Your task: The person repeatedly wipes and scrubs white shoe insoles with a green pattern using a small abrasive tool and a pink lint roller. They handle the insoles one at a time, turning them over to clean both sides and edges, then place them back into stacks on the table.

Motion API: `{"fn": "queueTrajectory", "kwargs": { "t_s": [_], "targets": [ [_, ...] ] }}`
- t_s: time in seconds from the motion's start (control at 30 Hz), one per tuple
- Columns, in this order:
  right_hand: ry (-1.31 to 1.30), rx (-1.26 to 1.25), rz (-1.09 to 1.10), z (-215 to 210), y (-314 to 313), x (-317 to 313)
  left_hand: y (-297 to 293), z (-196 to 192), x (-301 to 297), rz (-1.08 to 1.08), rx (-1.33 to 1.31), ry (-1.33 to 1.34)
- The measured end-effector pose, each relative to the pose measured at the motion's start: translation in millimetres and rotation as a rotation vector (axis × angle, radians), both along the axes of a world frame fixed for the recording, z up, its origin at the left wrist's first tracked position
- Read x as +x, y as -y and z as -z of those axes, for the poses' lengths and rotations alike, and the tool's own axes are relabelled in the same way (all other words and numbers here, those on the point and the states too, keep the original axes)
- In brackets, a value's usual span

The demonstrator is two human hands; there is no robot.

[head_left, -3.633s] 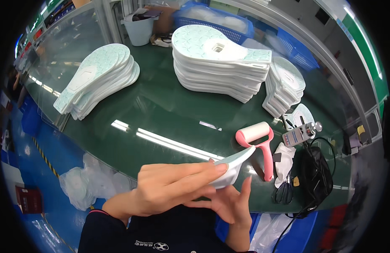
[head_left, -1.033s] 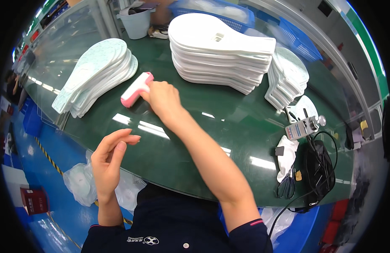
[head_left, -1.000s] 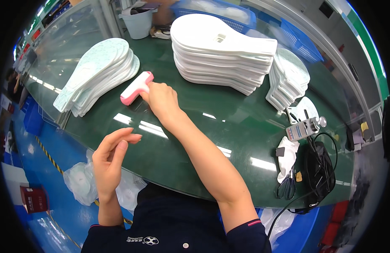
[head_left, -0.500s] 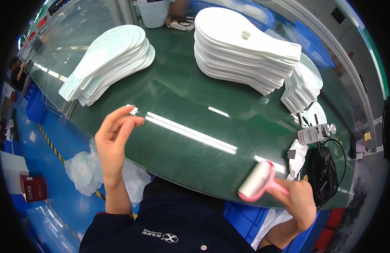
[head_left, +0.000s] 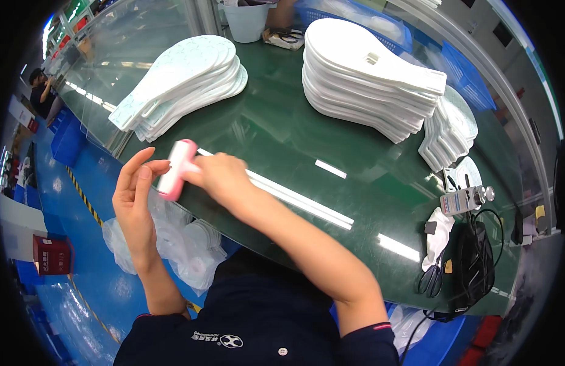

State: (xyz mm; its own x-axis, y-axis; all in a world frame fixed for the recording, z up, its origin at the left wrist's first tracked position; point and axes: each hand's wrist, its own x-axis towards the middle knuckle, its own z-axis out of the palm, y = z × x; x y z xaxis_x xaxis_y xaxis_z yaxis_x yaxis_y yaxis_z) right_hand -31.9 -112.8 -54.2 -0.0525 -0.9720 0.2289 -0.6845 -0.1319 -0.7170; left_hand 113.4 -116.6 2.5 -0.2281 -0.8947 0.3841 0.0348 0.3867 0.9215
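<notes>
My right hand (head_left: 218, 177) grips the pink handle of a lint roller (head_left: 176, 171), its white cylinder slanted over the table's near left edge. Right beside the cylinder is my left hand (head_left: 135, 189), palm turned inward and fingers partly bent but apart. Its fingertips reach the roller's side; whether they touch it I cannot tell. Beyond the hands lies a stack of pale, patterned paddle-shaped panels (head_left: 188, 70). A taller stack of white paddle-shaped panels (head_left: 356, 67) stands at the far middle right.
Smaller white panels (head_left: 444, 137) are stacked at the right. Near them are a clear bottle (head_left: 462, 201), a white cloth (head_left: 438, 235), scissors (head_left: 430, 280) and a black bag (head_left: 475, 265). A pale bucket (head_left: 246, 23) stands at the back. Plastic-wrapped pieces (head_left: 200, 256) sit below the table's left edge.
My right hand has carried the lint roller from the table's near right across to my left hand. My left hand is slightly lower and its fingers are spread more. The view has shifted slightly.
</notes>
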Motion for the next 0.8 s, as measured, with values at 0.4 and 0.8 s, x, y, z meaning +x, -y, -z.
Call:
{"fn": "queueTrajectory", "kwargs": {
  "t_s": [0.4, 0.8],
  "targets": [
    [-0.03, 0.711, 0.865, -111.0, -335.5, -90.7, -6.8, 21.6, -55.6, 0.249, 0.128, 0.051],
    [-0.243, 0.132, 1.187, -11.2, -211.7, -166.2, -53.7, 28.1, -98.6, 0.574, 0.173, 0.183]
  ]
}}
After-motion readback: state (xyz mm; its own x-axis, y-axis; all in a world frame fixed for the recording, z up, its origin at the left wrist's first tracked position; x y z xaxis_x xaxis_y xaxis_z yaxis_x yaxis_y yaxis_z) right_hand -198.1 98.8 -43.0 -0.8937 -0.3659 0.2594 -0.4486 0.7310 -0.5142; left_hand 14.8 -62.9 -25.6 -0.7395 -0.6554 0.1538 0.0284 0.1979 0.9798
